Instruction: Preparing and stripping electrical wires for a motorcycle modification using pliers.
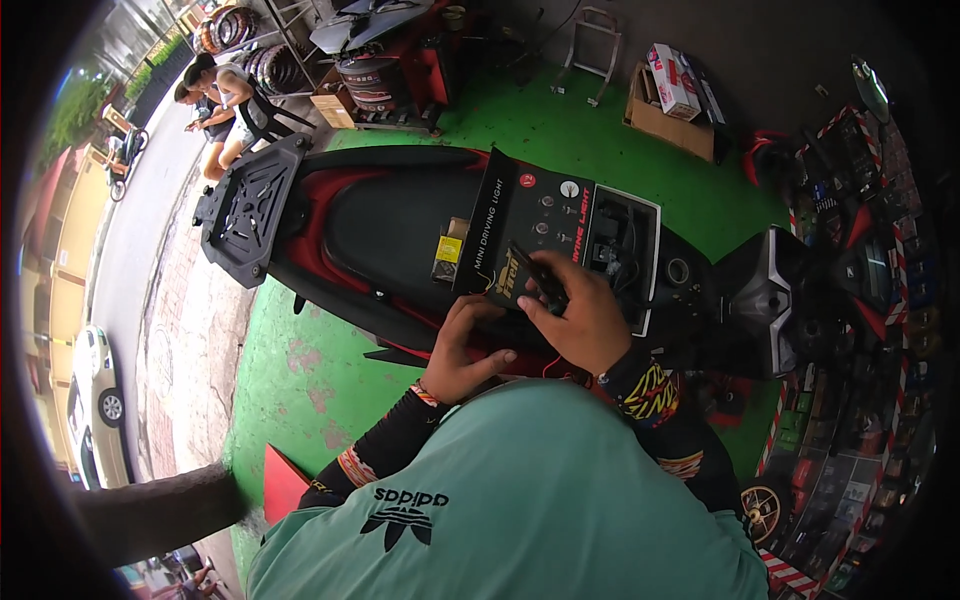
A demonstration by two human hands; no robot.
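At the far left, a white car [100, 405] stands on the street beyond the pavement, and farther up two people [235, 100] sit close together near the edge of the green floor [300, 345]. Next comes a black rear rack [258, 210], fixed to the tail of a red-and-black scooter [325, 215] that stretches across the middle of the view. Its long black seat [400, 225] leads to a small carton with a yellow label [447, 252], just beside the lid of a larger box. Below that carton is the left hand [465, 345], its grip spread, the thumb well apart from the bent fingers; these lie at the near edge of the dark printed lid [520, 210], though whether they touch it I cannot tell. Just right of them, over the lid's lower part, the right hand [580, 312] has its grip pinching a slim black object [544, 284] between thumb and fingers, the far end tilted up and to the left. Beyond that hand, the open box [655, 255] lies on the scooter with black parts [620, 240] inside. Farther right are the handlebar cover [770, 300] and, along the edge, display shelves [835, 470] bordered with red-and-white striped tape [783, 415].
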